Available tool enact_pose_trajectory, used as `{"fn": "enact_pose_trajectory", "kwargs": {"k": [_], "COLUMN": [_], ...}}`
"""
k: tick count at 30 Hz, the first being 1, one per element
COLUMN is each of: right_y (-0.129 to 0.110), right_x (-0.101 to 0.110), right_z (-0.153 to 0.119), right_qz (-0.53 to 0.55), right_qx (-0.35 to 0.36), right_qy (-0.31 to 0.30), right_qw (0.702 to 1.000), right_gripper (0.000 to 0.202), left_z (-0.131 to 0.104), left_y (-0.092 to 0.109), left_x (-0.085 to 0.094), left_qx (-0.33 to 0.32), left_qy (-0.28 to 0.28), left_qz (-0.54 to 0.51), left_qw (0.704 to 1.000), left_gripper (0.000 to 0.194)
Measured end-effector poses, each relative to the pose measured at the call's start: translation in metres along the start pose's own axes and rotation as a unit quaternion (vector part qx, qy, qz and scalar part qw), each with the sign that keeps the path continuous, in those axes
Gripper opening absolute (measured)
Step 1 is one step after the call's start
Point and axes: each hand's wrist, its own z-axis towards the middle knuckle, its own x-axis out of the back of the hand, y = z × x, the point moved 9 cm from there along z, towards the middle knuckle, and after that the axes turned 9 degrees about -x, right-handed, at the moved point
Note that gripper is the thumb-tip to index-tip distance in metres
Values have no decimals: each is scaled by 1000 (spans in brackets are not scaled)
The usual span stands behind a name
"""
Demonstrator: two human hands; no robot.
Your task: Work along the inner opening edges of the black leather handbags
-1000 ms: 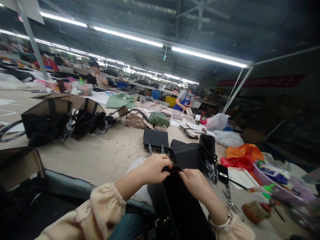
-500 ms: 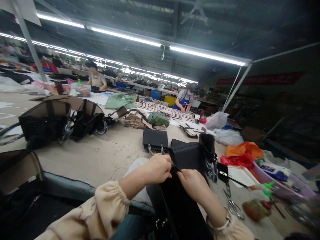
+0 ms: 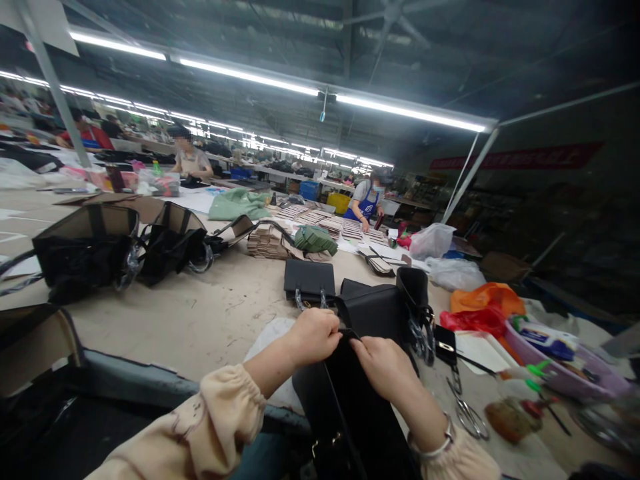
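Lower centre | left hand (image 3: 316,335), right hand (image 3: 384,365) closed on long black leathery bag (image 3: 367,413) | uneven tugging could crease its edge

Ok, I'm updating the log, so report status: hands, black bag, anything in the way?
Left hand, right hand: both pinching black leather-look bag at its far edge. Silver metal scissors to the right, apart from both hands. No obstruction visible.

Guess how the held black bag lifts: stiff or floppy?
Black bag: probably fairly stiff, as its panels look flat. Its edge between left hand and right hand likely flexes; it curves there. Gold-coloured fittings might add weight.
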Motion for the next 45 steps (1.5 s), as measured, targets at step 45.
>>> {"fn": "enact_pose_trajectory", "kwargs": {"k": [45], "right_y": [-5], "right_x": [17], "right_z": [3], "right_qz": [19], "right_qx": [25], "right_qy": [122], "right_qw": [992], "right_gripper": [28], "left_z": [4], "left_y": [10], "left_x": [-1], "left_qx": [-33], "left_qy": [-5], "left_qz": [-5], "left_qw": [999], "left_gripper": [14]}}
